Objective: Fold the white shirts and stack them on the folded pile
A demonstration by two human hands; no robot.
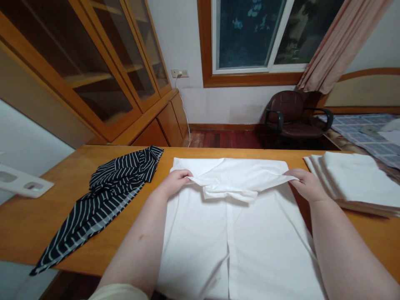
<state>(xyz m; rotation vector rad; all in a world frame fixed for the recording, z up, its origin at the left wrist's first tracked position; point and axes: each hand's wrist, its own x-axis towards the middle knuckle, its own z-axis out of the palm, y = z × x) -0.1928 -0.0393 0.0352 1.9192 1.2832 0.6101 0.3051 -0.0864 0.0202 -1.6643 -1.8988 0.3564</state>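
A white garment [237,233] lies spread on the wooden table [62,179] in front of me, its near part hanging over the table's front edge. My left hand [175,180] pinches the left end of a folded-over strip of the cloth near its far end. My right hand [308,183] is closed on the right end of the same strip. The strip is lifted slightly and stretched between both hands.
A black-and-white striped garment [106,196] lies crumpled at the left of the table. A stack of folded white cloths [356,179] sits at the right. Beyond are a dark armchair [293,116], a wooden glass-door cabinet [103,71], a window and a bed.
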